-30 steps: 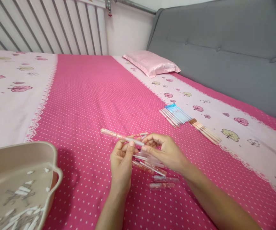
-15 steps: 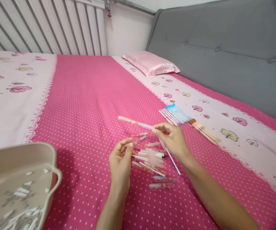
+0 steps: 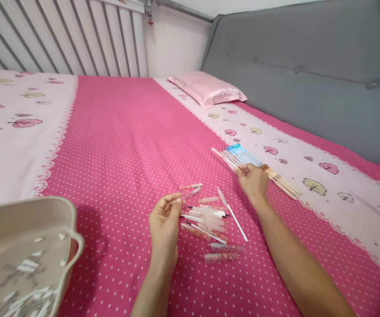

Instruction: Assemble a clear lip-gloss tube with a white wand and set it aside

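My right hand (image 3: 253,180) is closed on a pale pink pen (image 3: 221,157), laid along the left end of a row of white-and-blue pens (image 3: 242,154). Beige pens with brown ends (image 3: 284,182) continue that row to the right. My left hand (image 3: 166,215) hovers at the left side of a pile of loose pen parts (image 3: 211,218), thumb and fingers pinched together. Whatever sits in that pinch, if anything, is too small to make out. Clear printed caps (image 3: 222,257) lie in front of the pile, and a thin white refill (image 3: 237,222) slants along its right.
A beige plastic basin (image 3: 72,220) with small white pieces and thin grey bits in it stands at lower left. The bed has a pink dotted cover (image 3: 120,145). Farther back are a pink pillow (image 3: 206,88), a grey headboard (image 3: 292,48) and a white radiator (image 3: 60,39).
My right hand has carried the pink pen away from above the pile, rightward and back, to the row of pens. My left hand has barely moved.
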`<state>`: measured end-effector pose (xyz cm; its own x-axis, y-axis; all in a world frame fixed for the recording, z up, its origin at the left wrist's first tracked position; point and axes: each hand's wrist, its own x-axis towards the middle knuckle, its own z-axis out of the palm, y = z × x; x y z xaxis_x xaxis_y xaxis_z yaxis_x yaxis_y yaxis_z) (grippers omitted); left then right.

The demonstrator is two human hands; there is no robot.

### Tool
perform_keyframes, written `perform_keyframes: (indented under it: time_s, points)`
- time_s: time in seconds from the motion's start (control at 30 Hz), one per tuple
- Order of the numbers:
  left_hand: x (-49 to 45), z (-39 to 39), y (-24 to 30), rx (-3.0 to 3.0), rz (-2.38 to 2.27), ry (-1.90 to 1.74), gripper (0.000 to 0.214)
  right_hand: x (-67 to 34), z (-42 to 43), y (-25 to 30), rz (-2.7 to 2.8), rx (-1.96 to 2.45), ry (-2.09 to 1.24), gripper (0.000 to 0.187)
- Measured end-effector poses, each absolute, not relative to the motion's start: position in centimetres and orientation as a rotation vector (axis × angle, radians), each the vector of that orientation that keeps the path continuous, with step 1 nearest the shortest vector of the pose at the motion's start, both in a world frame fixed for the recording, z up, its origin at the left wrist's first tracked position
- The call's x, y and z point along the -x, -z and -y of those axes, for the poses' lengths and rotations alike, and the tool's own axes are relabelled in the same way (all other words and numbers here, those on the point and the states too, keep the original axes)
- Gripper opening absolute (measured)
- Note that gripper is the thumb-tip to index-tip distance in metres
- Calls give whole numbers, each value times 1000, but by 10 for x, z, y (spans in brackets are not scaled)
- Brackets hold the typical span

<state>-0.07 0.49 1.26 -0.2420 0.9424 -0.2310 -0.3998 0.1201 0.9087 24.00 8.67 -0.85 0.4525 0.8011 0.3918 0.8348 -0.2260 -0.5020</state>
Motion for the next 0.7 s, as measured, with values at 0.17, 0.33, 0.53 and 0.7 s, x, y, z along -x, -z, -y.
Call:
perform_keyframes:
  time_s: [0.17, 0.33, 0.53, 0.7]
  points:
    - [1, -4, -13, -642, -1189, -1425, 23, -237, -86, 10, 1395, 2215, 137, 22]
    - [1, -4, -12, -647, -1198, -1421, 24, -234, -85, 9, 1423, 2297, 171, 23]
    - [1, -4, -12, -652, -1180, -1431, 24, -233, -85, 10, 1413, 2356, 165, 24]
    - [0, -4, -14, -642, -1187, -1428, 24, -233, -85, 9, 1385, 2388, 145, 26]
